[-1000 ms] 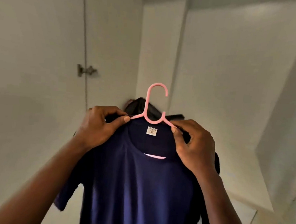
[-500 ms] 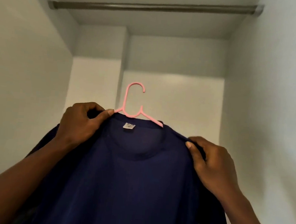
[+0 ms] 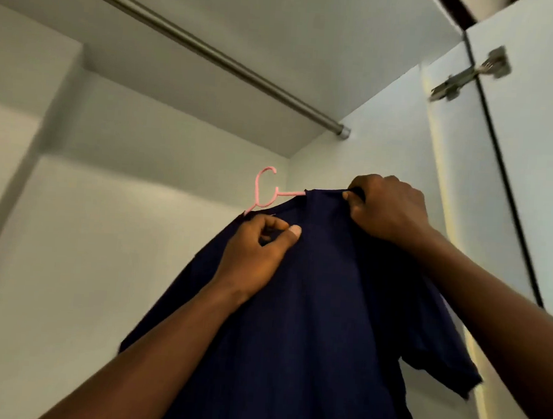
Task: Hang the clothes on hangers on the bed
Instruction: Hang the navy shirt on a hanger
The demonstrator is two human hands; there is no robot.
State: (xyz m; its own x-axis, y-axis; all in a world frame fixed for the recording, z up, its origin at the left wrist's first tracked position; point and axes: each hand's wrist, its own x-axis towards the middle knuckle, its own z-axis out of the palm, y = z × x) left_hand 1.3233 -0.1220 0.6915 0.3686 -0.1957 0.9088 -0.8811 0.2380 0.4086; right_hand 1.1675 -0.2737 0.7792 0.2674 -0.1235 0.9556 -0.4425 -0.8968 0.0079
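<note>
Setting: inside of a pale wardrobe, seen from below; plain back wall [image 3: 134, 264], door [image 3: 531, 194] standing at the right.
Rail [image 3: 195, 45]: one, metal, running overhead from upper left to the right side wall.
Hinge [image 3: 471, 77]: one, metal, on the door edge, blurred.
Hanger [image 3: 263, 188]: one, pink plastic; hook free in the air, well below the rail, arms inside the garment.
T-shirt [image 3: 309, 326]: one, navy, already on the hanger, held up between the two hands; hem out of view.
Left hand [image 3: 256, 250]: thumb and fingers curled, pinching cloth at the shoulder just below the hook.
Right hand [image 3: 388, 210]: fingers wrapped over the other shoulder, closed on the cloth; whether the hanger arm is in the grip too, cannot tell.
Step in hand: judged to be lifting the dressed hanger toward the rail.
Next move calls for: raising the hook above the rail, turning its opening to face it, then lowering it on; one hand may need to shift nearer the hook's neck for control.
Bed: not in view.
</note>
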